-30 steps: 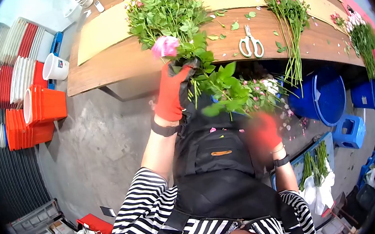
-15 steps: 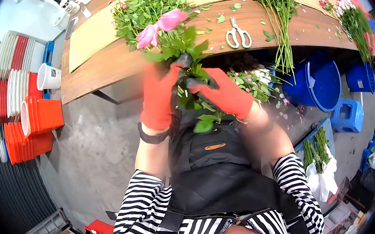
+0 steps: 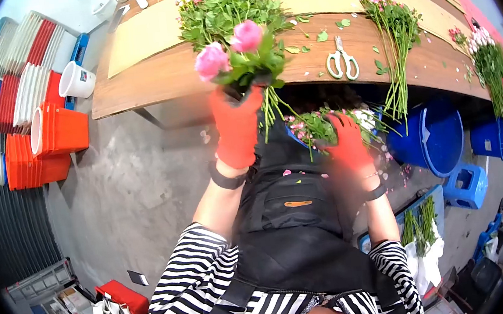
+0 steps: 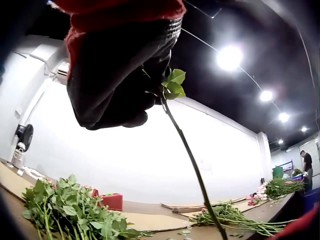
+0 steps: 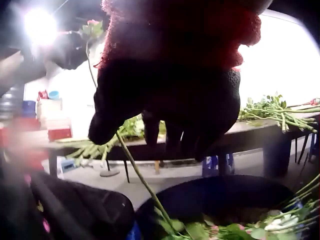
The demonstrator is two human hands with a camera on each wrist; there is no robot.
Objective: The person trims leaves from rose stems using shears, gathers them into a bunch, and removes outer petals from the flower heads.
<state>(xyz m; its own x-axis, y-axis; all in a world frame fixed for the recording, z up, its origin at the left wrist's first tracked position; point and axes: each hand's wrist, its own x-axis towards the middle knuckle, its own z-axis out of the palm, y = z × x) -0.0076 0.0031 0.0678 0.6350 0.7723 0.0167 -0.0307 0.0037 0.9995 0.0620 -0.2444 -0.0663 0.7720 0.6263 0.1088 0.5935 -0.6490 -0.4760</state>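
Gloved in red with dark palm and fingers, my left hand (image 3: 237, 121) grips a small bunch of roses by the stems, in front of the table edge. Two pink rose blooms (image 3: 212, 62) and leaves stand above it; cut stems (image 3: 271, 109) hang below. One stem (image 4: 187, 145) slants down from the hand in the left wrist view. My right hand (image 3: 348, 141), in a like glove, is over a blue bucket of cut greenery (image 3: 316, 127), its fingers spread downward in the right wrist view. A thin stem (image 5: 137, 170) passes by its thumb, partly hidden behind the hand.
On the wooden table (image 3: 152, 84) lie a leafy rose pile (image 3: 230, 15), scissors (image 3: 341, 60), a long-stemmed bundle (image 3: 396, 50) and scattered leaves. Blue buckets (image 3: 436, 137) and a blue stool (image 3: 466, 186) stand on the right. Orange bins (image 3: 59, 134) are stacked at left.
My right hand was blurred near the bucket, came up to the stems beside my left hand, then moved back down right. A second rose bloom now shows in the bunch.
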